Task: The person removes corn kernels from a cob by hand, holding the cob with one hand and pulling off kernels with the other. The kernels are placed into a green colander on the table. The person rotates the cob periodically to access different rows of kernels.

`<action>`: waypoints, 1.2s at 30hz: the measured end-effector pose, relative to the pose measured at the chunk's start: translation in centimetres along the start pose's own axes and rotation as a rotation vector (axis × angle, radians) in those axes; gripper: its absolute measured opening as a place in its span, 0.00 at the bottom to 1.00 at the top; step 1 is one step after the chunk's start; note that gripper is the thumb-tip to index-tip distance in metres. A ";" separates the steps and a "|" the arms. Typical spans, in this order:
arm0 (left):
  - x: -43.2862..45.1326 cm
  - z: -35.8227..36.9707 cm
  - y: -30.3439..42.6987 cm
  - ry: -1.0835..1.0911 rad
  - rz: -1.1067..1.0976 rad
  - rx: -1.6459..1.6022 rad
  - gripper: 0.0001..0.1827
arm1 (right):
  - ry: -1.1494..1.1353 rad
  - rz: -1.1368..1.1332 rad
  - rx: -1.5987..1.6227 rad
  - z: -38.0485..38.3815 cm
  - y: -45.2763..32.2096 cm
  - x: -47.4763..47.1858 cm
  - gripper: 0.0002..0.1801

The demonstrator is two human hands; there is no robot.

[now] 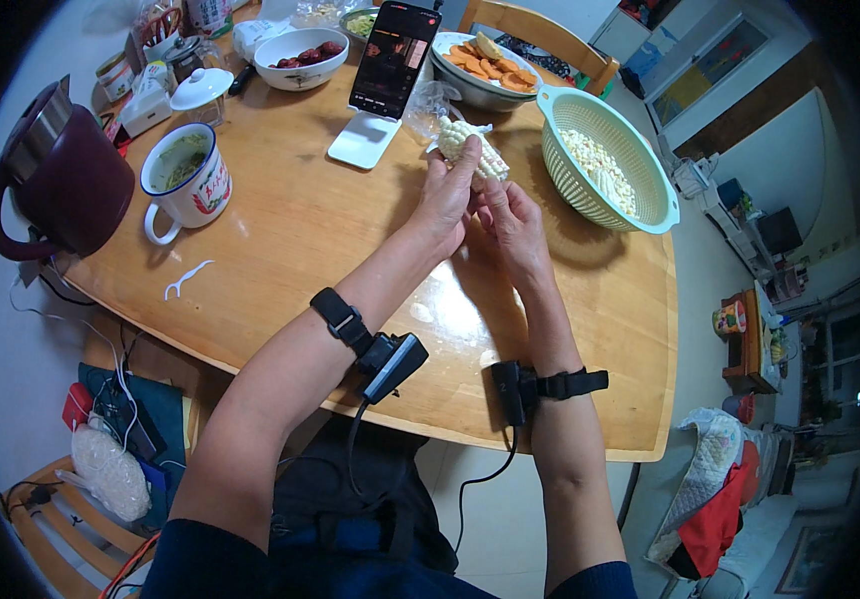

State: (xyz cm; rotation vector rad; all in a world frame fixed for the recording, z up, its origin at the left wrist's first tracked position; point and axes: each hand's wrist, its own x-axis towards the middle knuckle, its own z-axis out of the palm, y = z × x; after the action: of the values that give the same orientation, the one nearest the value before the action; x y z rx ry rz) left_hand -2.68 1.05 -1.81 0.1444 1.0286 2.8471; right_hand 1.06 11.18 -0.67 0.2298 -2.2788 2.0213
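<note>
My left hand grips a cob of white corn, its thumb lying across the kernels. The cob is tilted, its lower end towards me. At that end, the thumb and bent fingers of my right hand press against the cob; the undersides of the fingers are hidden. To the right of both hands stands a pale green plastic colander, with loose corn kernels inside. Just beyond the cob are a crumpled clear plastic bag and a smartphone propped on a white stand.
On the wooden table are an enamel mug, a maroon electric kettle and a white floss pick. Farther back stand a bowl of red dates and a plate of orange slices. Cables hang from both wrist-strapped devices.
</note>
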 end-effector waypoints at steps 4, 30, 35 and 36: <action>0.0 0.0 -0.2 -0.028 0.005 -0.038 0.28 | 0.000 -0.065 -0.047 -0.3 -0.3 -0.1 0.21; 0.1 0.2 -0.3 -0.025 0.060 -0.018 0.25 | -0.015 0.080 0.116 -0.5 -0.5 -0.1 0.23; -0.1 0.0 0.0 -0.004 -0.023 -0.070 0.24 | -0.030 0.151 0.196 -0.5 -0.8 -0.2 0.21; -0.1 0.0 0.1 -0.003 -0.029 -0.067 0.24 | -0.036 0.169 0.244 -0.6 -1.0 -0.3 0.19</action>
State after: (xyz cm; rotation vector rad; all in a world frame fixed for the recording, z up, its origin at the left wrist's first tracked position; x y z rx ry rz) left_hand -2.55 0.99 -1.75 0.1272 0.9258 2.8498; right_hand 1.51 11.70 0.29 0.0912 -2.1336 2.3994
